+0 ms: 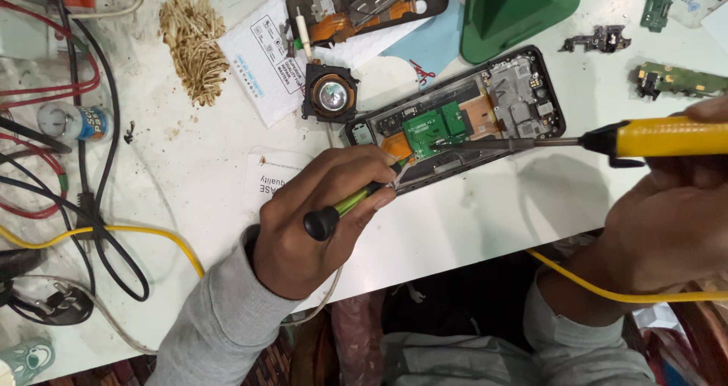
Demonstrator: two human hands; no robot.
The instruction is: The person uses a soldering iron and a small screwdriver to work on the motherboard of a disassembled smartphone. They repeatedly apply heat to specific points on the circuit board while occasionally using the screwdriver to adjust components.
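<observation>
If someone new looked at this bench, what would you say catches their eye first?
Probably the bright yellow soldering iron in the right hand, its tip meeting the opened black phone at centre. Beside it, the left hand presses a green-and-black-handled tool to the phone's lower edge. Top left lies a tan clump of fibres.

Above our left-hand fingers [377, 175] we see a white padded envelope [265, 64] with a black-bordered label. A white printed card [271, 175] lies just left of them.

Bare table [485, 219] below the opened phone [455, 120]; cables [83, 204] crowd the left, seemingly.
</observation>
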